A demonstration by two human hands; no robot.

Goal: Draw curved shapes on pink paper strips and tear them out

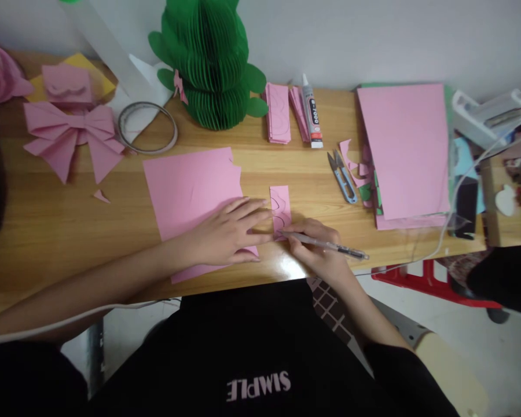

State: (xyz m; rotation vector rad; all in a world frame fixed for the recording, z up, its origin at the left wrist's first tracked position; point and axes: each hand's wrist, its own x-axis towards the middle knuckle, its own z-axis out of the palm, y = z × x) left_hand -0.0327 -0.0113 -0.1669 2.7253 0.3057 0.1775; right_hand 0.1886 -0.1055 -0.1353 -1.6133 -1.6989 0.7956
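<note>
Small pink strip [280, 204] lies on the desk [47, 231] near the front edge, with curved pen lines on it. Right hand [319, 255]: grip closed around the pen [330, 247], tip on the strip's near end. Left hand [226, 233] is just left of the strip, flat, fingers apart, holding nothing. Its fingertips touch the strip's edge and its palm rests on the big pink sheet [186, 185], likely pinning both against pen drag. Snips [342, 176] lie right of the strip, parked within reach. Glue tube [311, 113] behind the strip reads B-7000. Shirt [258, 385] print reads SIMPLE, upside down.
</note>
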